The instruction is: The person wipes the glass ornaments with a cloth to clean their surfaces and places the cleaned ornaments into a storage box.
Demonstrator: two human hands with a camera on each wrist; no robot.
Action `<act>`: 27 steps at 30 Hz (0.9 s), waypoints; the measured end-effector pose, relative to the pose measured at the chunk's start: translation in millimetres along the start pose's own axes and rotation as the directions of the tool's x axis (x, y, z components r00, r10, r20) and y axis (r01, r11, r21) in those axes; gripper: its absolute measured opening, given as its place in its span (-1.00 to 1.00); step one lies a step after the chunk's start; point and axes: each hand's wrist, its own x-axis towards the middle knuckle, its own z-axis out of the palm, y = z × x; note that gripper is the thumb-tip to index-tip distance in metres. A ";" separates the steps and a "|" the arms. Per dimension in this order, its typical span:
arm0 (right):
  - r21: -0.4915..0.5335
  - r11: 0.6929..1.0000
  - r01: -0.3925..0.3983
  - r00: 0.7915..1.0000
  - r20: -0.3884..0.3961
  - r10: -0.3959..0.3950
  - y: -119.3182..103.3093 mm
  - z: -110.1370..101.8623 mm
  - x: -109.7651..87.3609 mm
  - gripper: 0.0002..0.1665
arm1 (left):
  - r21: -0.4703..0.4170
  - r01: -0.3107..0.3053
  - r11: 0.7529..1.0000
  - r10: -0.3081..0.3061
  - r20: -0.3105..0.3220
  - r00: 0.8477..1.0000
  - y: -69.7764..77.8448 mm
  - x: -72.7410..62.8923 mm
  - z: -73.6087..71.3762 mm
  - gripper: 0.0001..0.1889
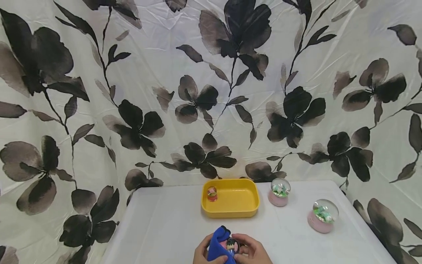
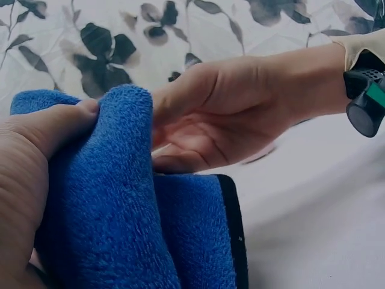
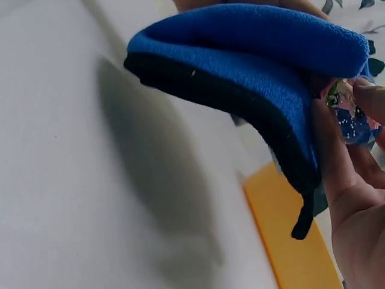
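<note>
A blue terry cloth (image 1: 215,245) with black edging is bunched in my left hand (image 1: 202,253), near the front of the white table. In the left wrist view, that hand's thumb presses a fold of the cloth (image 2: 120,180). My right hand (image 1: 253,250) pinches a small snow globe (image 1: 232,245) between thumb and fingers, right against the cloth. Pink, blue and glitter show in the globe (image 3: 349,117) in the right wrist view; the cloth and fingers hide part of it. Both hands are held close together above the table.
A yellow tray (image 1: 230,215) stands at the table's back, with a tiny red-based globe (image 1: 212,194) in its left end. Two pink-based snow globes, one farther back (image 1: 278,198) and one nearer (image 1: 320,222), stand to its right. A floral curtain (image 1: 237,121) hangs behind the table.
</note>
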 end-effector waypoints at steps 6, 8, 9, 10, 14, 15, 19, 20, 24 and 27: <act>-0.090 0.996 -0.022 0.991 -0.137 0.009 1.2 0.2 2.7 -0.41 | 0.051 -0.045 0.998 0.044 0.010 0.999 0.8 0.1 3.6 -0.31; -0.101 0.995 -0.022 0.987 -0.162 0.006 -0.1 -0.3 3.8 -0.44 | 0.053 -0.062 0.997 0.061 0.016 0.998 0.6 1.9 4.6 -0.31; -0.099 0.995 -0.020 0.987 -0.160 0.004 -0.7 -0.3 3.9 -0.45 | 0.049 -0.071 0.996 0.070 0.016 0.997 0.3 2.5 4.8 -0.31; -0.097 0.995 -0.016 0.989 -0.149 0.001 -1.2 -0.3 3.7 -0.45 | 0.045 -0.082 0.996 0.081 0.012 0.997 -0.4 2.8 4.9 -0.32; -0.074 0.997 0.004 0.997 -0.077 -0.009 -2.4 -0.4 1.1 -0.39 | 0.029 -0.096 0.995 0.096 -0.004 0.995 -4.5 2.2 3.6 -0.32; -0.074 0.997 0.008 0.998 -0.059 -0.012 -2.4 -0.8 0.1 -0.37 | 0.026 -0.097 0.995 0.097 -0.006 0.995 -5.9 1.9 3.2 -0.32; -0.099 0.995 0.015 0.999 -0.028 -0.018 -0.9 -1.7 -5.0 -0.37 | 0.022 -0.092 0.996 0.092 -0.003 0.996 -11.2 0.0 2.6 -0.33; -0.106 0.994 0.011 0.999 -0.033 -0.015 0.0 -1.2 -6.1 -0.38 | 0.019 -0.092 0.996 0.092 0.000 0.996 -12.2 -1.1 2.4 -0.34; -0.095 0.995 -0.004 0.997 -0.082 -0.004 2.1 1.0 -7.8 -0.43 | 0.018 -0.105 0.994 0.105 0.034 0.994 -12.2 -2.1 3.0 -0.33; -0.067 0.998 0.000 0.994 -0.113 -0.008 4.3 2.7 -7.2 -0.47 | 0.015 -0.102 0.995 0.101 0.064 0.993 -9.9 -2.8 4.5 -0.33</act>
